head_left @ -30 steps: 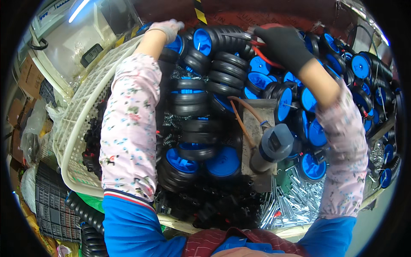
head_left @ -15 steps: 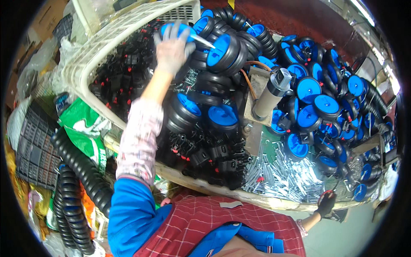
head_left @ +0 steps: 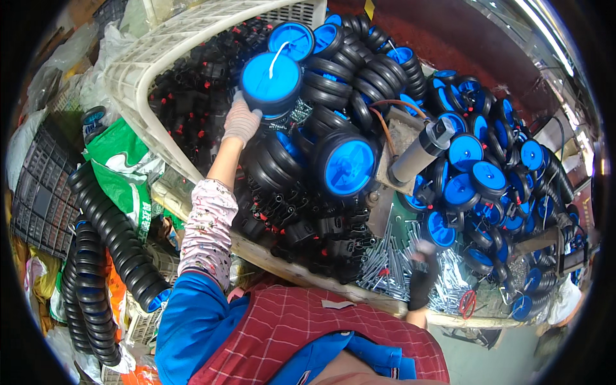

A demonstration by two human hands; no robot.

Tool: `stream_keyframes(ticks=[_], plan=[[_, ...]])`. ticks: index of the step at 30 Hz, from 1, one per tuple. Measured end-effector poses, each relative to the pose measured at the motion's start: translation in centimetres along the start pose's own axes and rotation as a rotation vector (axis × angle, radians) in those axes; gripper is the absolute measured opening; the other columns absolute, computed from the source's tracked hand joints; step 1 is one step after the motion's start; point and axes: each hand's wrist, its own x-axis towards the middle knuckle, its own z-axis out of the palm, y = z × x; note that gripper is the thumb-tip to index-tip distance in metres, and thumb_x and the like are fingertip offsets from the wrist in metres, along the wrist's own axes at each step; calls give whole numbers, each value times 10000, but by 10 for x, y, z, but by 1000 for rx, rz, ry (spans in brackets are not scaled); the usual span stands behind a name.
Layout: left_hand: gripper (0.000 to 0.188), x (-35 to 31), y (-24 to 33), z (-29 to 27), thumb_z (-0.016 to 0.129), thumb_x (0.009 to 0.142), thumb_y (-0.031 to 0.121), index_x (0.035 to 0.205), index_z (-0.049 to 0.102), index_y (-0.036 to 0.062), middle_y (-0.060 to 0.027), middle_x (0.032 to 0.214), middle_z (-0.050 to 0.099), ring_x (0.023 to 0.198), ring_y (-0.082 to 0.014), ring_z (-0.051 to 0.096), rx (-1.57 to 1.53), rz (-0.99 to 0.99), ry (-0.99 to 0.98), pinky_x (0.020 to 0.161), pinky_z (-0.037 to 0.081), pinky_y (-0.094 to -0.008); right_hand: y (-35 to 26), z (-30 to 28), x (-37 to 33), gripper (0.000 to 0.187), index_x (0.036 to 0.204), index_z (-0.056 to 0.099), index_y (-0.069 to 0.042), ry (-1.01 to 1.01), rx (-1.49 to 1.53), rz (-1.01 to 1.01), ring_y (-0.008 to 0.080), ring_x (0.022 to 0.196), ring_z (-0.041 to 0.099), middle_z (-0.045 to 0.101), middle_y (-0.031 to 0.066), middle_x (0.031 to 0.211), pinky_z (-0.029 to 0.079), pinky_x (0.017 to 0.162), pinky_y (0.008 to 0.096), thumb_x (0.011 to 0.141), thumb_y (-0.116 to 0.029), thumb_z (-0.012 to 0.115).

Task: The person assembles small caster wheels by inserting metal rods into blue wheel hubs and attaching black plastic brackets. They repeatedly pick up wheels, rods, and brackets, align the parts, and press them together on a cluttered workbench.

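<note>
My left hand (head_left: 242,122), in a pale glove, grips the lower edge of a black-tyred wheel (head_left: 271,78) with a flat blue hub. Its fingertips are hidden behind the tyre. From the hub a white cord (head_left: 276,59) runs to another blue-hubbed wheel (head_left: 292,40) just beyond. My right hand (head_left: 421,273), in a dark glove with bare fingertips, is over the heap of metal pins (head_left: 391,263). Motion smears its fingers, so its grip is unclear. Red-handled scissors (head_left: 467,304) lie on the table to its right.
A white plastic basket (head_left: 138,83) full of black parts with red bits stands at the left. A metal cylinder fixture (head_left: 420,151) rises mid-table, with piled wheels (head_left: 465,154) to its right. Black connector pieces (head_left: 301,231) lie near the wooden table edge (head_left: 289,269).
My left hand has drawn nearer and now grips a wheel at its edge. My right hand has let go of the scissors and moved left to the pins.
</note>
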Motion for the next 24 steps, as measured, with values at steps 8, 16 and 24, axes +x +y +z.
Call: stream_keyframes(ticks=[8,16,24], plan=[[683,25,-38,21,567,923,554,1453,436,143,-164,1304,582,1048,-277,644,-750,-208,-329,876,517,-395,-88,191,108,741,1324,531,-53,-106,-429,-598,413,1151,541,565,182,1269,455,996,476,652,-167,821],[416,26,8,11,601,955,193,1328,540,17,-143,1350,589,1165,-338,604,-2009,-317,-437,1105,419,-447,-139,241,219,194,1087,597,-7,-130,-92,-695,407,936,593,586,196,993,484,822,421,906,-68,635],[543,-2,-1,-33,534,857,-22,1347,574,208,-203,1518,385,1054,-424,646,36,286,264,892,553,-455,-149,267,285,265,1114,607,1,-161,70,-471,352,1029,630,647,189,1108,490,877,398,871,-85,670]])
